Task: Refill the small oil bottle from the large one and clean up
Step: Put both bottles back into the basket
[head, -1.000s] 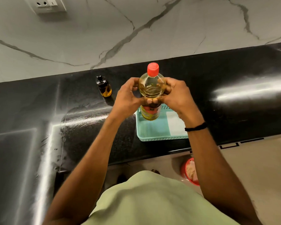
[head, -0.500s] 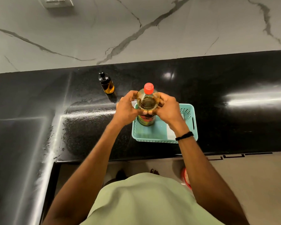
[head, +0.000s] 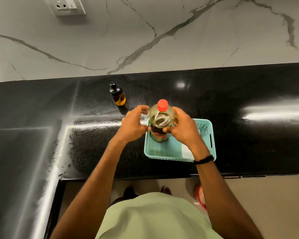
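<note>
Large oil bottle, clear plastic w/ red cap and yellow oil inside, is stood upright in the rear-left corner of a teal plastic basket. It is grasped by the right hand: fingers are wrapped round its far right side and the thumb is pressed on the label at the front. The left hand is cupped at the bottle's left side w/ fingers curled and thumb tip at the label's edge. A gap is seen btwn palm and bottle, so whether the bottle is gripped by it or merely flanked cannot be told.

Small oil bottle, amber glass w/ black cap and golden liquid in its lower part, is stood upright on the black desk. It is placed rear-left of the basket, apart from both hands and nearer the wall.

The basket is set near the desk's front edge. A flat white item is laid in its right part, partly hidden by the right wrist, on which a black band is worn.

Behind the desk a marble-look wall w/ grey veins is seen, and a white socket plate is mounted top left. A pale green shirt is seen at the bottom. On the floor a red-rimmed round thing is partly hidden by the right arm; its contents can't be made out.
</note>
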`<move>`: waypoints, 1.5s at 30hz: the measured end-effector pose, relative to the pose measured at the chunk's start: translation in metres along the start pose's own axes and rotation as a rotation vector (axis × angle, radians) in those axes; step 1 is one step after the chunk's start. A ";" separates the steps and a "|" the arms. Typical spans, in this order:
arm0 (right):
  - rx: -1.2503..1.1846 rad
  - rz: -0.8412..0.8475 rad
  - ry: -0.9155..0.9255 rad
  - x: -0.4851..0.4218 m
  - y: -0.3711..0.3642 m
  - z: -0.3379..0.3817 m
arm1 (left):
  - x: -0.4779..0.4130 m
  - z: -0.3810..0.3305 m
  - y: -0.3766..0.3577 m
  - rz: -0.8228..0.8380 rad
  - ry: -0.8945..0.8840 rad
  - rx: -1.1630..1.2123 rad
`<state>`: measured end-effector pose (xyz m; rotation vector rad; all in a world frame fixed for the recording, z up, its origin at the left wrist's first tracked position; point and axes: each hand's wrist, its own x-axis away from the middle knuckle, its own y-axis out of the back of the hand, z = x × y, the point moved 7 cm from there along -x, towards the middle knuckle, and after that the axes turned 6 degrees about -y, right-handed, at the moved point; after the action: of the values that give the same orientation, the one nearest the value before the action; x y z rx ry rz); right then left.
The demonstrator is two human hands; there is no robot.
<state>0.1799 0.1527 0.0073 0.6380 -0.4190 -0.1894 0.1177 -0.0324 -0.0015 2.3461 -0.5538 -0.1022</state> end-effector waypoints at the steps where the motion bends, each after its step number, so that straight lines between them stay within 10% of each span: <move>1: 0.040 0.006 -0.037 0.002 0.004 0.000 | -0.001 0.004 0.006 0.000 0.007 -0.008; 9: 0.086 -0.229 0.035 0.041 0.064 0.082 | -0.018 0.046 0.088 -0.116 0.146 0.039; 16: -0.004 -0.042 0.156 0.007 -0.018 0.171 | -0.059 0.099 0.135 -0.168 0.239 0.005; 26: 0.141 0.058 -0.110 -0.150 -0.169 0.135 | -0.120 0.170 0.125 -0.033 0.186 -0.027; 45: -0.025 0.075 -0.115 -0.196 -0.212 0.126 | -0.145 0.191 0.107 0.016 0.051 0.012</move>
<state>-0.0601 -0.0242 -0.0941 0.5871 -0.5500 -0.1599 -0.0953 -0.1622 -0.0837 2.3491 -0.5492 -0.0314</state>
